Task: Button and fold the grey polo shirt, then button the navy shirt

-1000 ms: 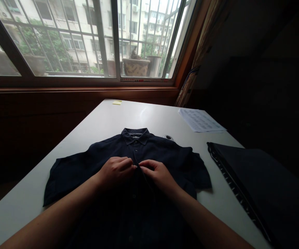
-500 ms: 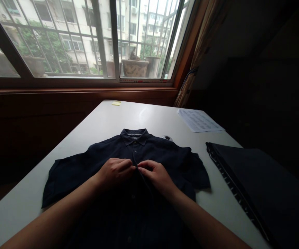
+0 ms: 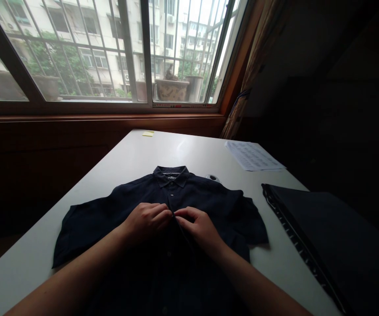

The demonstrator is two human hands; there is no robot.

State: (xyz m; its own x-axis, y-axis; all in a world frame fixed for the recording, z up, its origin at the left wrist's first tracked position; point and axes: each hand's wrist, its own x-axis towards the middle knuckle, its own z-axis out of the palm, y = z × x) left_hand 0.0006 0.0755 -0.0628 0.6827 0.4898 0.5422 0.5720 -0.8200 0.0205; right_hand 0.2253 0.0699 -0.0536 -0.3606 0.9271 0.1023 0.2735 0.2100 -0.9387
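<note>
A dark navy short-sleeved shirt (image 3: 137,193) lies face up with its collar (image 3: 171,175) away from me and its sleeves spread. My left hand (image 3: 151,219) is closed, pinching the front placket just below the chest. From the other side, my right hand (image 3: 198,224) pinches the same edge between thumb and forefinger. The fingertips of both hands almost meet there, and the cloth stands slightly raised between them. Whatever button sits between the fingers is hidden. One small button (image 3: 171,195) shows above the hands, and a fainter one (image 3: 169,254) shows below.
The shirt rests on a white table (image 3: 110,169). To the right lies a dark folder-like thing with a toothed edge (image 3: 324,224). Printed sheets (image 3: 255,156), a small round object with a dark centre (image 3: 213,178) and a yellow sticky note (image 3: 148,133) lie farther back. A barred window stands behind.
Both hands stay at the same spot on the placket, with only slight finger movement. The whole view has shifted a little; the shirt lies as before.
</note>
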